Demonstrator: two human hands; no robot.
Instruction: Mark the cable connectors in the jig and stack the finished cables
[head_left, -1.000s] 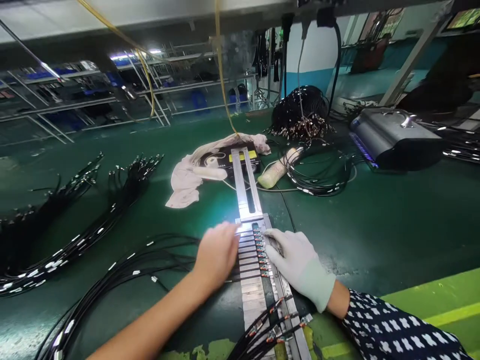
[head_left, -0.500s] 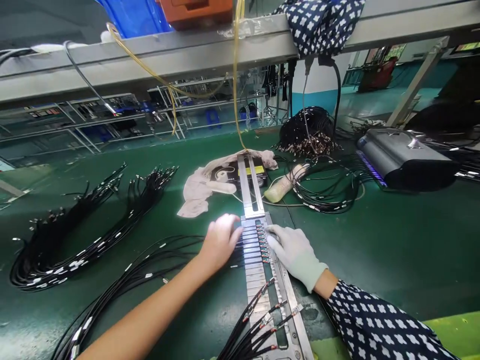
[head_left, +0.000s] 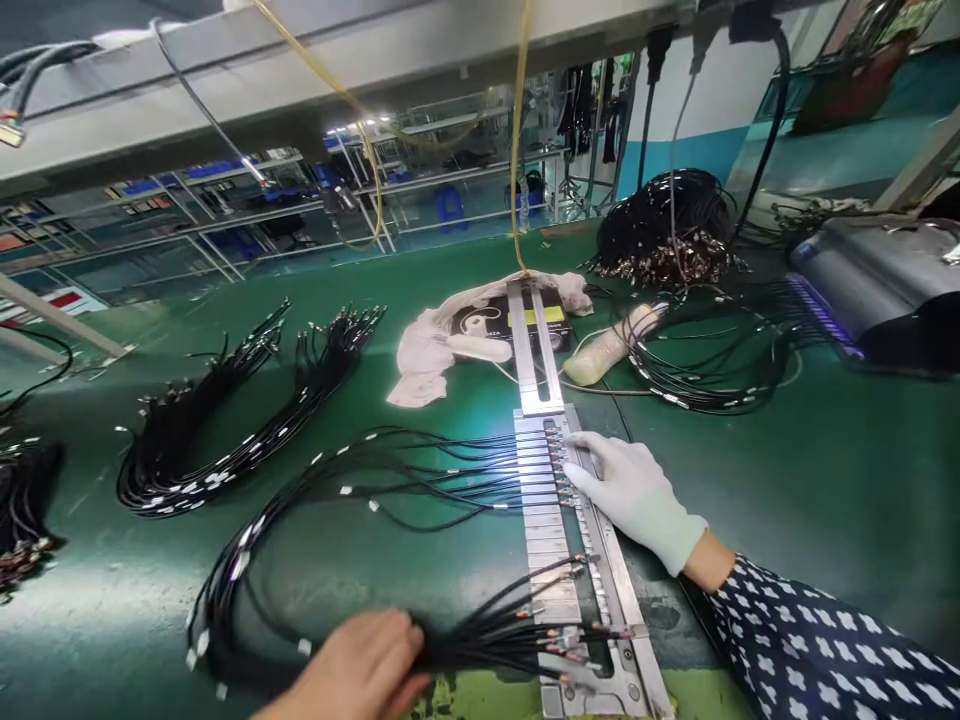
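My bare left hand (head_left: 367, 660) is closed round a bundle of black cables (head_left: 480, 640) near the bottom edge of the view, its fingers curled and partly hidden. The cable ends spread across the lower part of a long metal fixture (head_left: 547, 545). My gloved right hand (head_left: 630, 490) rests at the fixture's right edge, thumb and forefinger apart beside a row of small wire ends (head_left: 559, 465). Several black cables run leftward from that row in slots of the fixture. Nothing shows between the right fingertips.
Curved bundles of black cables (head_left: 247, 450) lie on the green table at the left. Beyond the fixture are a pale cloth (head_left: 420, 360), a wrapped roll (head_left: 592, 360) and coiled cables. A grey machine (head_left: 885, 290) stands at the right, under a metal beam.
My left hand has moved from the fixture's upper left edge down to the cable bundle and closed on it. The right hand stays by the wire ends. The view has shifted.
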